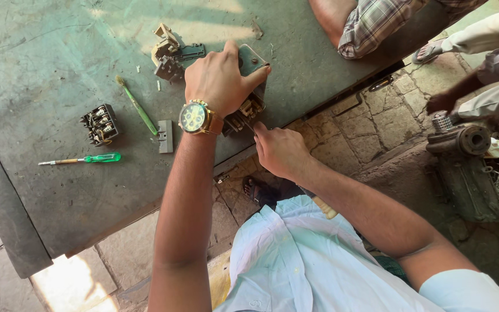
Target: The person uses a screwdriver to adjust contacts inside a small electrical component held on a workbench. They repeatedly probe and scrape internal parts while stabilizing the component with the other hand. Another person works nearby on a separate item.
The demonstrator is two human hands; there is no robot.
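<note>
No packages, labels, signs or screens are visible.

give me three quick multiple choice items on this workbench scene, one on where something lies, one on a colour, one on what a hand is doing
1. Where does the green-handled screwdriver lie?
A. on the table, left of the wearer's arms
B. on the stone floor
C. in the right hand

2. What colour is the toothbrush on the table?
A. red
B. green
C. black

3. What is the left hand doing?
A. resting flat on bare table
B. holding the screwdriver
C. gripping the grey electrical unit from above

Answers:
1. A, it lies alone on the green table near the small black contact block.
2. B, its handle is green with a pale head.
3. C, the fingers wrap over the unit's plate while the right hand works at its lower edge with a thin tool, barely visible.
</note>
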